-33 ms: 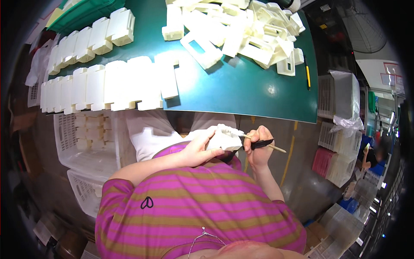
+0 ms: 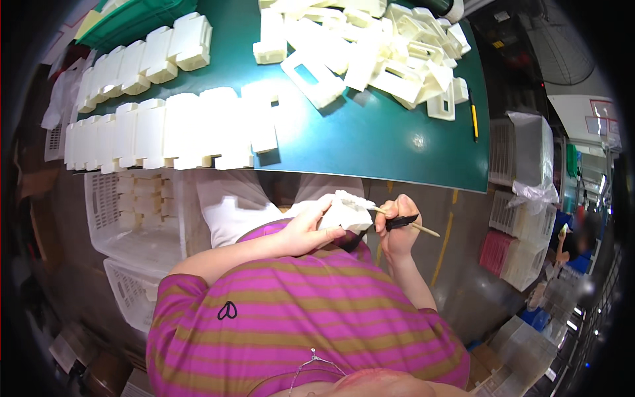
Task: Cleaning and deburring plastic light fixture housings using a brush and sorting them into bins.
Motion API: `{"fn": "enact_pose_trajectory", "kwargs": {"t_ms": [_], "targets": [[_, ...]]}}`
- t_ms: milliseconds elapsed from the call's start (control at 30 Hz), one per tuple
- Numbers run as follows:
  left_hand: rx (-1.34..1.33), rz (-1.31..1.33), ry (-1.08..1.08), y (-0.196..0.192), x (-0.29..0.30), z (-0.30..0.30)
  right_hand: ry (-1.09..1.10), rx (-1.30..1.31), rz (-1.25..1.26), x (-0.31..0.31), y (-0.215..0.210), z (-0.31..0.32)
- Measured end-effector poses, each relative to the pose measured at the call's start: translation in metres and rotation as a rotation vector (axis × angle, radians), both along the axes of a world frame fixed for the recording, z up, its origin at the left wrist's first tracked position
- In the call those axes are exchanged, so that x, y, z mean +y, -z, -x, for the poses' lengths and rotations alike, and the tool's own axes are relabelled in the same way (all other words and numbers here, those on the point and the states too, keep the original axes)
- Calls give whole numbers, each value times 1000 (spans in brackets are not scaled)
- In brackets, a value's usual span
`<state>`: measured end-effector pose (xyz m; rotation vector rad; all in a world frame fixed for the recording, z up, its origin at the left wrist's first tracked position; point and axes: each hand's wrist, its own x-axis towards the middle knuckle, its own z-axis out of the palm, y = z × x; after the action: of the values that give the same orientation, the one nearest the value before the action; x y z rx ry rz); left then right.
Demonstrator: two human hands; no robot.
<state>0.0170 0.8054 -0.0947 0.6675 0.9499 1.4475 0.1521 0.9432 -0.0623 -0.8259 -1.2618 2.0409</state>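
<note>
My left hand (image 2: pixel 312 225) is closed around a small white plastic part (image 2: pixel 348 216), held in front of my body just below the table edge. An uneven white strip runs along the part's upper edge; its kind I cannot make out. My right hand (image 2: pixel 397 223) grips a thin pale wooden stick (image 2: pixel 426 230) together with a black slim piece (image 2: pixel 401 221). One end of the stick meets the right side of the white part, and the other juts out to the right. My fingers partly cover the stick and the black piece.
A green table (image 2: pixel 383 149) bears rows of white plastic housings (image 2: pixel 182 129) at left and a heap of loose white frames (image 2: pixel 390 59) at the back. A yellow-black pen-like tool (image 2: pixel 474 119) lies near its right edge. A white crate (image 2: pixel 135 237) stands below left.
The view has shifted slightly, so the table and its contents sit a little farther right and lower. Both hands keep their hold on the white part and the stick.
</note>
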Motion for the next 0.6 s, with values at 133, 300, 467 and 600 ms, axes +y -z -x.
{"fn": "enact_pose_trajectory", "kwargs": {"t_ms": [133,300,467,600], "targets": [[379,-109,151,-41,4,31,147,-53,-51,7,15,-1],[630,-211,-573,-112,32,132,114,39,-45,16,10,-1],[1358,346,-738,-119,67,255,129,-11,95,10,13,0],[1726,695,-675,-88,84,295,123,19,125,12,19,-5]]}}
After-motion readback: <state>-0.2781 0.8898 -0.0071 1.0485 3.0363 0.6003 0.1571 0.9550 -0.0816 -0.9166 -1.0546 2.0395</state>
